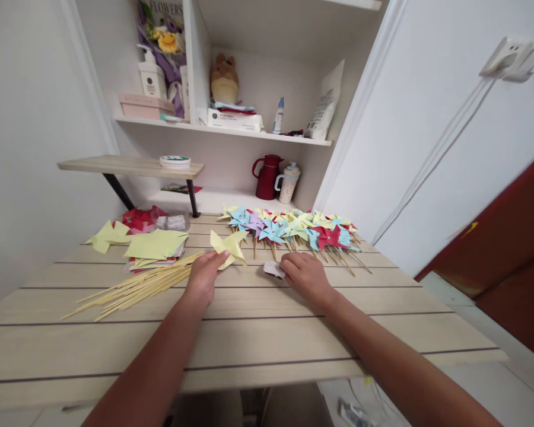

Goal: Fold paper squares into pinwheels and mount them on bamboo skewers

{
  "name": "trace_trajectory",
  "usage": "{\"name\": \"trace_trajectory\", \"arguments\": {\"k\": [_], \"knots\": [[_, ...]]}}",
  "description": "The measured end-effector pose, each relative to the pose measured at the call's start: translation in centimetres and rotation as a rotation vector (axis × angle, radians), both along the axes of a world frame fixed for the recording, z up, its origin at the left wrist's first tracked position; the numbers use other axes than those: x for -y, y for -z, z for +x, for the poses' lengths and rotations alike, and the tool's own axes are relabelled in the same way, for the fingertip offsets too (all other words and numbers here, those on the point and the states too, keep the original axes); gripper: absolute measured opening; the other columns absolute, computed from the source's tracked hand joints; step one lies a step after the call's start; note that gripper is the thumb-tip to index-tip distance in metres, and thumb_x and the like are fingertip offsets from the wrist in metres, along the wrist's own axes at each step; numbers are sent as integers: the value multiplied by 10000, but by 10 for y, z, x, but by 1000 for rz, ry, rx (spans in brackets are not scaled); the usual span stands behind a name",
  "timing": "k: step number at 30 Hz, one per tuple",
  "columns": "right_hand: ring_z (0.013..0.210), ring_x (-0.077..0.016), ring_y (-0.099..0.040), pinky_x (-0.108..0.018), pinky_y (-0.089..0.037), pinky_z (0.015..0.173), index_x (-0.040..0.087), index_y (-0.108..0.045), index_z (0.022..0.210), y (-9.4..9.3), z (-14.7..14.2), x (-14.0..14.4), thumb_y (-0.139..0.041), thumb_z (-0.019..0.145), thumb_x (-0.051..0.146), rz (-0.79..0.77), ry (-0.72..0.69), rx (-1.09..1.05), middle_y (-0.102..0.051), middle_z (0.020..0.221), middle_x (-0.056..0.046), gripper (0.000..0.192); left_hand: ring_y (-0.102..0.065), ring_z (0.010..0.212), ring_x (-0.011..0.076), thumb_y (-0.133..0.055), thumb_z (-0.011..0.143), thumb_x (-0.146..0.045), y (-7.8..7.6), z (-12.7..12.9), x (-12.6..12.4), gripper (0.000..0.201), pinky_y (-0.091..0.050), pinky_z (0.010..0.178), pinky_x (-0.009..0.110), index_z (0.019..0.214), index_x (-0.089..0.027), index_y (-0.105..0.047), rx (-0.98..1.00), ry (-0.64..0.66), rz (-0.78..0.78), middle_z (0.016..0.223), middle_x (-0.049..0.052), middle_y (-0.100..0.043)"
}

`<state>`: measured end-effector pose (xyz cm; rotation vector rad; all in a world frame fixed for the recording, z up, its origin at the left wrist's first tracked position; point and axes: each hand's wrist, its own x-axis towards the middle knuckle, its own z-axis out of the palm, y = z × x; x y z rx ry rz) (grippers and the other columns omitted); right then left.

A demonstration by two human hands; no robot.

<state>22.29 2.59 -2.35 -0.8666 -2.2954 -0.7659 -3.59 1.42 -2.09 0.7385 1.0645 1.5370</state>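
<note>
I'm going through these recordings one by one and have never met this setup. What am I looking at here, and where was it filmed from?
There is no machine here: a person works with two bare hands. The single picture comes from a camera worn on the head, looking forward and down, so the forearms enter from the bottom edge.

The left hand holds a yellow paper pinwheel without a stick. The fingers of the right hand are at a small pale item, too unclear to identify.

On the slatted table, thin sticks lie left of centre, with a stack of coloured paper behind them. Toward the back right lie many pinwheels on sticks.
</note>
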Motion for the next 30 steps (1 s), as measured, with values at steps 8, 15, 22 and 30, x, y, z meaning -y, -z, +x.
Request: {"name": "trace_trajectory", "arguments": {"k": [8, 15, 22, 30], "knots": [[729, -163, -566, -290, -346, 688, 190, -593, 787, 1, 3, -1, -552, 874, 90, 6, -7, -20, -692, 870, -47, 139, -667, 829, 196, -892, 492, -334, 0, -1, 0, 418, -483, 809, 305, 835, -129, -767, -9, 0, -3, 857, 77, -768], [726, -161, -562, -291, -353, 686, 192, -604, 801, 3, 4, -3, -546, 890, 116, -9, -9, 23, -682, 861, -49, 131, -669, 817, 190, -892, 480, -312, -2, 1, 2, 382, -482, 790, 289, 795, -137, -765, 8, -10, -12, 835, 74, -767], [716, -156, -559, -292, -349, 679, 191, -599, 797, 5, 7, -3, -540, 895, 100, 20, -6, 8, -684, 875, -46, 145, -673, 809, 202, -890, 486, -323, 0, 0, 0, 404, -482, 824, 318, 816, -124, -769, 6, 6, 4, 828, 85, -767], [691, -158, -554, -296, -340, 674, 185, -613, 833, 5, 7, -4, -517, 902, 84, 23, 6, 63, -682, 887, -55, 156, -683, 866, 227, -891, 504, -332, -1, -1, 1, 457, -488, 863, 349, 883, -108, -770, -17, 32, 5, 914, 120, -769]]}}
